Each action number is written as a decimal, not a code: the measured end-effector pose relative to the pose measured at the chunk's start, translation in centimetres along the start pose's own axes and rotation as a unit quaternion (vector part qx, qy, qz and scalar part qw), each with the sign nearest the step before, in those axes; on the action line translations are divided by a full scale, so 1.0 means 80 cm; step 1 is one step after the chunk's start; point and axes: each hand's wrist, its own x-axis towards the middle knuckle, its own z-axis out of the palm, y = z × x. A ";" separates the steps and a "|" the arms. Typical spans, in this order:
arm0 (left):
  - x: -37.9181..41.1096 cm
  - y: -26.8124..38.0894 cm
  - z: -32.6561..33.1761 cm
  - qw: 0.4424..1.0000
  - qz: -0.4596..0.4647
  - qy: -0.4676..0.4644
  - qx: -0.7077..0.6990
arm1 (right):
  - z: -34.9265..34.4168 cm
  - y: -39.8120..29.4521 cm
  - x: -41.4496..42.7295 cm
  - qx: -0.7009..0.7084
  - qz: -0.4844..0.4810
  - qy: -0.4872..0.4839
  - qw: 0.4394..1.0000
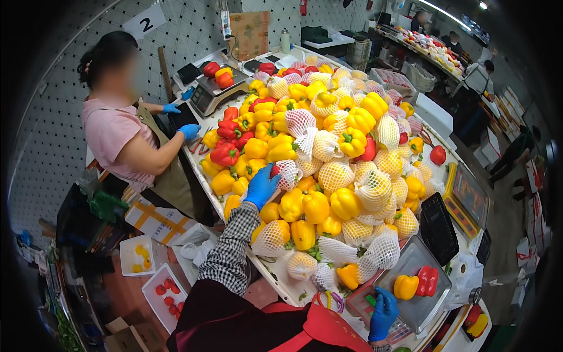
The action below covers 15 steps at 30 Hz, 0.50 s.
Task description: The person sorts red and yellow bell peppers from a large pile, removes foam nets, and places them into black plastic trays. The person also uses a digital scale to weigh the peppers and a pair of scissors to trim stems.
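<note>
Stretched out over the pile, my blue-gloved left hand [261,187] has its fingers on a red bell pepper in a foam net sleeve [288,174]. Around it lie loose yellow bell peppers [291,205] and netted ones [336,177]. Close to my body, my right hand [384,314], also in a blue glove, is over the left side of a weighing scale [402,281]. Its fingers are close together, and nothing shows in them. On the scale's metal pan lie a yellow bell pepper [406,287] and a red bell pepper [426,280].
A co-worker [127,119] in blue gloves holds a black tray [183,115] at left, beside another scale [220,86]. A black plastic tray [439,229] leans by the near scale. Scissors [327,301] lie at the table's front edge. White bins [165,297] stand below.
</note>
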 end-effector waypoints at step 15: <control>0.008 0.010 0.003 0.987 0.102 -0.066 0.105 | 0.040 -0.018 -0.007 -0.006 -0.013 -0.069 0.997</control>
